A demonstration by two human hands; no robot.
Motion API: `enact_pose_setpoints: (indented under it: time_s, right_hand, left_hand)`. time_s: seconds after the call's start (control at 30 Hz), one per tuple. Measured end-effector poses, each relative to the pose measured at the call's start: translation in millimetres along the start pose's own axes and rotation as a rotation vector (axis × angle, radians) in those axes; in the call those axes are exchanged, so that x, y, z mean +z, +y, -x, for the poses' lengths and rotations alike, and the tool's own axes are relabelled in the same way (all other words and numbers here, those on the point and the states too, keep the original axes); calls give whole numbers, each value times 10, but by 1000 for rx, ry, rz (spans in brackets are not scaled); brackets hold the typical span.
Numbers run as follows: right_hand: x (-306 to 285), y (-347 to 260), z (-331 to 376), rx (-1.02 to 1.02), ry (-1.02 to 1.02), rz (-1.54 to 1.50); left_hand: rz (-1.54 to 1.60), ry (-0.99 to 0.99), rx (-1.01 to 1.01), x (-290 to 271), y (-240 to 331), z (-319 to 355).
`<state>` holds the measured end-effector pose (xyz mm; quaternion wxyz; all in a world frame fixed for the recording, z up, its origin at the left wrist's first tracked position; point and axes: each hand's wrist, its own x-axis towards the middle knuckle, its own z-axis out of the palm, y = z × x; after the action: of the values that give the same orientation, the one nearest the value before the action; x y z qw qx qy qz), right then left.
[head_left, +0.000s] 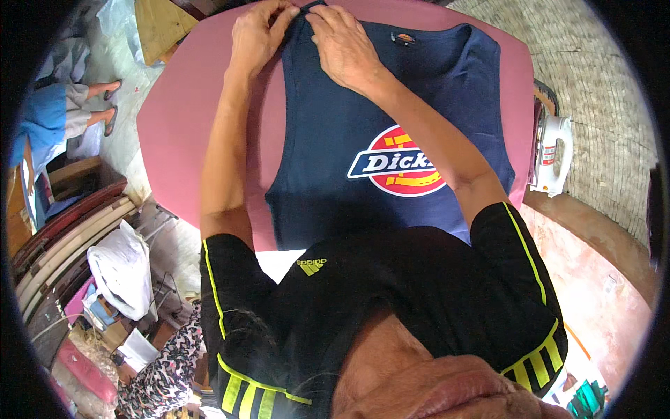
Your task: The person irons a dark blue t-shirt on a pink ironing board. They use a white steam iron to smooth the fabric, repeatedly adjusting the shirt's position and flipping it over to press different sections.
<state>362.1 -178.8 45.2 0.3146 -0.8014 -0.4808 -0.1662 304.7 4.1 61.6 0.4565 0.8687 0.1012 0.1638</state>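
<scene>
A navy sleeveless top (328,133) with a red, white and yellow print on its front lies spread on a pink padded surface (188,119). At its far left shoulder strap, my left hand (259,38) is closed, thumb and fingers pinching the strap's edge. My right hand (345,52) reaches across the neckline to the same strap, its fingers curled down onto the cloth close to the left fingertips. The bit of strap between the hands is partly hidden by the fingers. My right forearm covers part of the print.
A white iron (555,155) stands at the pink surface's right edge, beside a woven mat-like surface (593,77). Over at far left, a person (52,115) in blue and beige is partly in view. White cloth (122,269) and clutter lie at the lower left.
</scene>
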Motion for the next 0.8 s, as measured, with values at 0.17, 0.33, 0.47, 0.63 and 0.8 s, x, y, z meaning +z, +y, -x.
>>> enact_pose_setpoints:
  time_s: [0.17, 0.33, 0.47, 0.63, 0.8]
  right_hand:
    - [114, 139, -12, -44, 45, 15]
    - [15, 113, -17, 17, -11, -63]
    - [-429, 375, 90, 99, 132, -528]
    - [-1676, 844, 990, 149, 299, 7]
    - [-1853, 1389, 1355, 223, 174, 496]
  left_hand:
    - [-93, 120, 328, 35, -220, -27]
    - [-695, 270, 374, 200, 201, 87]
    - [-702, 127, 425, 668, 347, 454]
    - [-945, 29, 379, 625, 430, 399]
    - [-508, 40, 645, 1326, 1399, 174]
